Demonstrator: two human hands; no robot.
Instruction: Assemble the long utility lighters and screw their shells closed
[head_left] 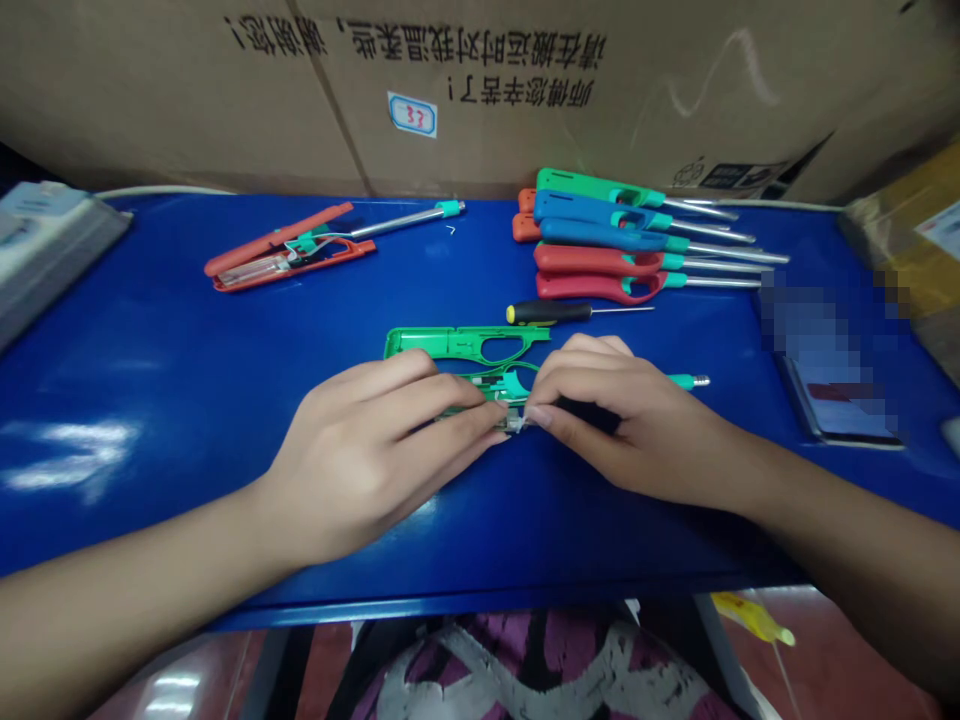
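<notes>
my left hand [375, 440]: fingers gripping the clear tank [513, 421]
my right hand [622, 415]: thumb and forefinger pinching that tank's end
opened green lighter [516, 384]: on the blue table [210, 400], between my hands

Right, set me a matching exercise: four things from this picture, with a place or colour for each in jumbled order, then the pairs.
1. Screwdriver
2. Phone
3. Sticker
4. Green shell half

A. On the carton
B. Next to the fingers of the left hand
C. Black and yellow handle
D. Far right of the table

Pairs: 1-C, 2-D, 3-A, 4-B
</notes>
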